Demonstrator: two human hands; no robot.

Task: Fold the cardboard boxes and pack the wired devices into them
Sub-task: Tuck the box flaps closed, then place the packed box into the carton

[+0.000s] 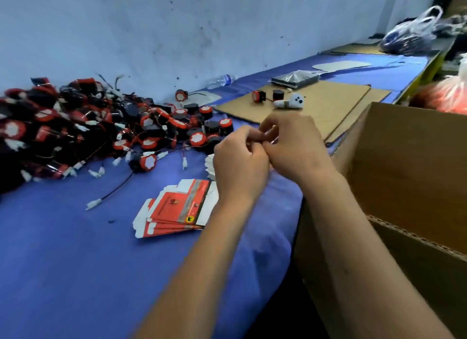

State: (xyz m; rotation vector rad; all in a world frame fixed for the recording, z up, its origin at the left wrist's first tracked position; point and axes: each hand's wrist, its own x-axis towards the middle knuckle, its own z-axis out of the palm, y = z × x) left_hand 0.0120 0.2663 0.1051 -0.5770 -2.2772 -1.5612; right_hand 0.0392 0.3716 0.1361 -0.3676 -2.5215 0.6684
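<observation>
My left hand (240, 159) and right hand (290, 144) meet fingertip to fingertip, pinching something small I cannot make out. The flat boxes (177, 209) lie just below on the table (75, 262), the wired devices (101, 134) heaped within reach.

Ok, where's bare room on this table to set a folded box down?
Bare blue cloth lies near you, left of the left forearm, below the flat boxes. The cardboard sheet is free right of the white toy. The device pile crowds the far left.
</observation>
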